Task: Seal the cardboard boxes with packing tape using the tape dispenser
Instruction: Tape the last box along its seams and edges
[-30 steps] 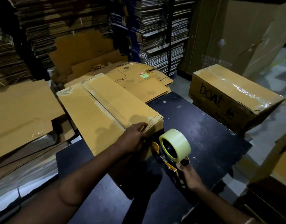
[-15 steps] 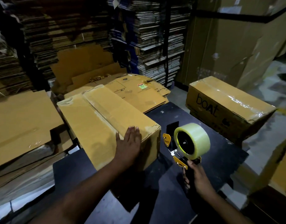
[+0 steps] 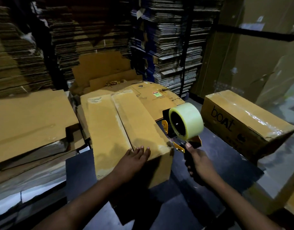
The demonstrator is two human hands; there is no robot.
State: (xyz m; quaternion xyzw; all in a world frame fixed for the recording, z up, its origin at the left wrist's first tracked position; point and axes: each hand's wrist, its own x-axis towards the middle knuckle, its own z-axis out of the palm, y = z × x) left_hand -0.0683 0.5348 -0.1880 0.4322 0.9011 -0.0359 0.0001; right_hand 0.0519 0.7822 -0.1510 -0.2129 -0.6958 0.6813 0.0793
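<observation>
The left hand (image 3: pixel 134 159) lies flat with straight fingers on the near end of the cardboard box (image 3: pixel 126 130), pressing it and gripping nothing. The right hand (image 3: pixel 198 165) is curled tight round the black handle of the tape dispenser (image 3: pixel 184 130), which is up in the air just beside the box's near right corner. The box sits on the dark table (image 3: pixel 217 163), toward its left edge, and its far end reaches past the table's far edge. The right side of the table is bare, so the dispenser has room there. Half a second ago the dispenser was lower and a bit farther from the box; now it is raised, and the left hand has slid closer to the box's near edge. The box is long and brown, its two top flaps meet in a seam down the middle, and no tape shows on that seam. Past the table's right edge stands a taped box (image 3: pixel 242 123) with shiny tape on top. Flat cardboard stacks (image 3: pixel 174 47) fill the back.
</observation>
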